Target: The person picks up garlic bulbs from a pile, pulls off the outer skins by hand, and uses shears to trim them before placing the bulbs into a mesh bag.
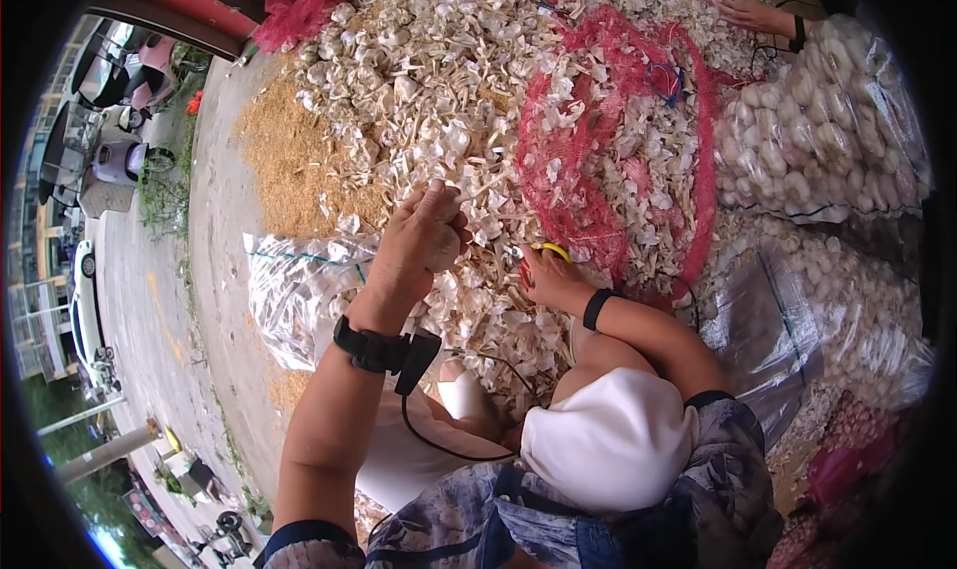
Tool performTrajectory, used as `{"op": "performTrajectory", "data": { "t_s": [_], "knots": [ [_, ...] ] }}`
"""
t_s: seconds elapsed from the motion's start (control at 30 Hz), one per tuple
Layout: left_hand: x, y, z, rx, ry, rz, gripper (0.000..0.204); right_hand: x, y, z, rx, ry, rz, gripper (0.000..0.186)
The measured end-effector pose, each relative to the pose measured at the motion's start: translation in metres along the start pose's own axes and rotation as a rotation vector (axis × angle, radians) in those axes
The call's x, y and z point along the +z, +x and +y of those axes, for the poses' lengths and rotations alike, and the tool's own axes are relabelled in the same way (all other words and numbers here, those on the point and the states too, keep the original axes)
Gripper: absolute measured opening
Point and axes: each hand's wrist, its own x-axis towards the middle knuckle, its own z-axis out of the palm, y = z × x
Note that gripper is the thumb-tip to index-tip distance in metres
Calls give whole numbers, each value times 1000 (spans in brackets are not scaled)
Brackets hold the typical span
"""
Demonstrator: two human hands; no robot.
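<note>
My left hand (417,232) is raised over the heap, its fingers closed around a garlic bulb (442,252). A pale dry stem pokes out past the fingertips. To the right and a little nearer to me, my right hand (554,278) is wrapped around a pair of shears with yellow and red handles (556,251). Their short blades point toward my left hand without touching the bulb; the palm hides part of the grip. Below both hands lies a heap of garlic skins and cut stems (469,300), with whole garlic bulbs (394,36) at its far side.
A red mesh net (543,141) lies on the skins. Clear sacks of garlic (807,141) stand at the right. A plastic sack (299,280) and yellowish chaff (284,160) lie left. Another person's hand (758,16) works at far right. Scooters (120,160) stand outside.
</note>
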Motion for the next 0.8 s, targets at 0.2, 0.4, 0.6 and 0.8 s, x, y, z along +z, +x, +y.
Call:
{"op": "performTrajectory", "data": {
  "t_s": [0.2, 0.4, 0.6, 0.8],
  "knots": [
    [-3, -4, 5, -50, -9, 74, 27, -76, -42, -14, 150, 1439, -333, 60],
    [-7, 2, -1, -42, 76, 51, 27, -106, -47, -42, -227, 1245, 47, 56],
    [1, 0, -3, 8, 27, 57, 24, -139, -32, -73, -294, 911, 129, 45],
    [5, -2, -5, -14, 74, 34, 23, -134, -24, -79, -289, 901, 197, 44]
  ]
}}
